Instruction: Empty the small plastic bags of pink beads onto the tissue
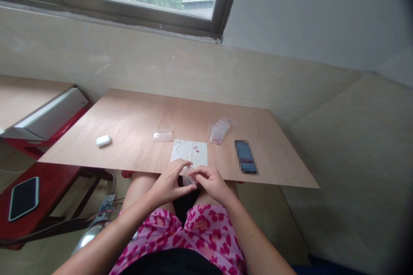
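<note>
A small clear plastic bag (186, 179) is held between my two hands at the table's front edge. My left hand (173, 180) curves around its left side, with thumb and index finger at the bag. The fingers of my right hand (208, 180) are pinched together at the bag's upper right part. Something reddish shows faintly near those fingertips, too small to make out. Just beyond my hands, a white sheet (182, 149) lies flat on the table, with several tiny red pieces (196, 149) on it.
On the wooden table (135, 116), several small zip bags (219, 131) overlap behind the sheet's right side. A clear plastic packet (162, 136) lies left of it, a white case (103, 140) farther left. A phone (245, 157) lies right; another phone (24, 198) rests on a red stool.
</note>
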Tool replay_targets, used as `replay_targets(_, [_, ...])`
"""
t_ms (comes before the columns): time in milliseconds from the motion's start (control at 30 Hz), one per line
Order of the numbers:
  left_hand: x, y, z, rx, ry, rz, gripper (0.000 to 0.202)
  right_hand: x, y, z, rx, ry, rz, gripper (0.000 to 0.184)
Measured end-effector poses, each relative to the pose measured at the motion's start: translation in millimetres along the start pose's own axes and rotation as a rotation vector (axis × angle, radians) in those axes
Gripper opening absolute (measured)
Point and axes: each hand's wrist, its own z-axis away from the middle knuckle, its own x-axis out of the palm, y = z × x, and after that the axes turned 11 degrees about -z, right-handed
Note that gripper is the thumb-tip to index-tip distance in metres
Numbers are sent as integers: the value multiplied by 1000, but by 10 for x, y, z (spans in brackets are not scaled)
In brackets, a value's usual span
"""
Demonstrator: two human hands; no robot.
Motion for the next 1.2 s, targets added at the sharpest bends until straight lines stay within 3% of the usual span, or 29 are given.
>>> replay_targets(167, [-36, 12, 0, 25, -54, 0, 78, -65, 28, 5, 33, 3, -8, 21])
replay_targets(333, [-31, 49, -17, -15, -67, 10, 59, -75, -9, 10, 51, -48, -5, 24])
replay_targets(467, [-35, 53, -29, 30, -90, -2, 50, -73, -94, 20, 69, -151, 12, 30])
replay_targets(600, [-30, 57, -33, 73, -135, 14, 41, -96, -100, 21, 116, -234, -6, 25])
replay_targets(800, [-7, 87, -46, 53, -172, 125, 37, -101, -63, 23, 145, -244, 16, 21])
replay_targets(1033, [53, 31, -42, -30, -265, 220, 34, -125, -132, 47, 12, -356, 194, 22])
replay_targets(1200, [46, -17, -79, -68, -352, 336, 38, -137, -59, 34, -112, -268, 481, 12])
